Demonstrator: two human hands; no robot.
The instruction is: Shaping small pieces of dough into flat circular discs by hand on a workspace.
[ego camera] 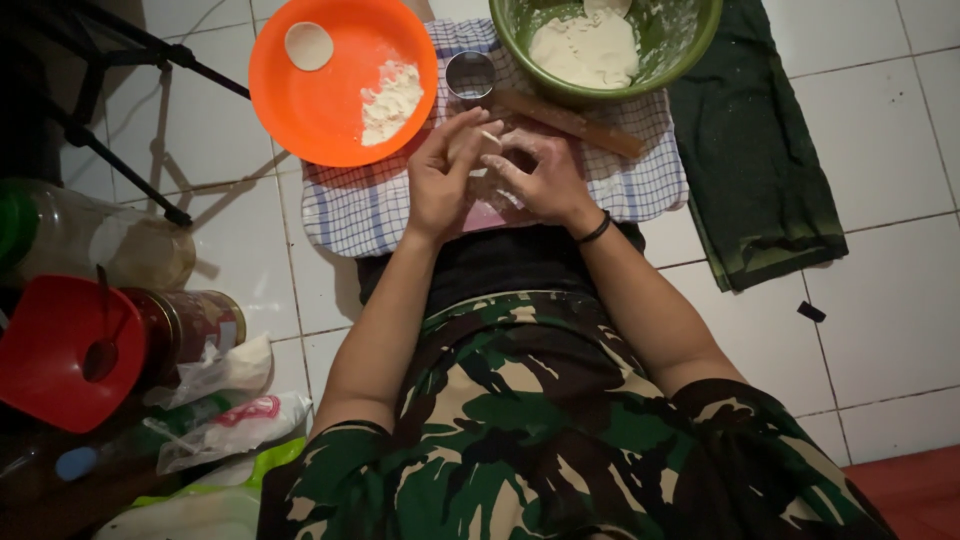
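Dough piece (pixel 488 160) sits pinched between both hands over the checked cloth (pixel 350 205), directly at the fingertips. Left hand (pixel 443 175) has its fingers pressed together flat against it; right hand (pixel 545 175) curls around, equally near.

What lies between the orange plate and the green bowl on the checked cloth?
In the head view, a small round metal cutter stands on the checked cloth, between the orange plate and the green bowl.
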